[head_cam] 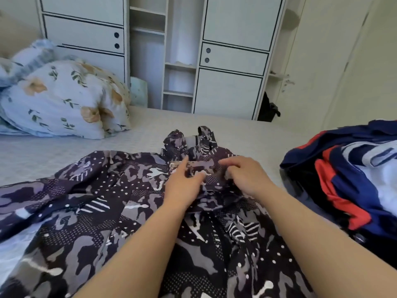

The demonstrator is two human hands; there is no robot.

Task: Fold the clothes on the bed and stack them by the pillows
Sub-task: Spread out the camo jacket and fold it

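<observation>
A dark purple and grey camouflage-print garment (103,211) lies spread over the bed (64,155), its straps pointing toward the far edge. My left hand (182,186) rests on its waistband with fingers stretched out, the thumb against the fabric. My right hand (245,175) sits just to the right, fingers curled and pinching the same waistband fabric. Floral pillows (62,97) are piled at the far left of the bed. A heap of navy, red and white clothes (348,173) lies at the right edge.
A white wardrobe (232,61) with open shelves stands beyond the bed's far edge. A dark bag (268,110) leans by its right side. A cream door (322,61) is at the far right. Bare mattress lies between the pillows and the garment.
</observation>
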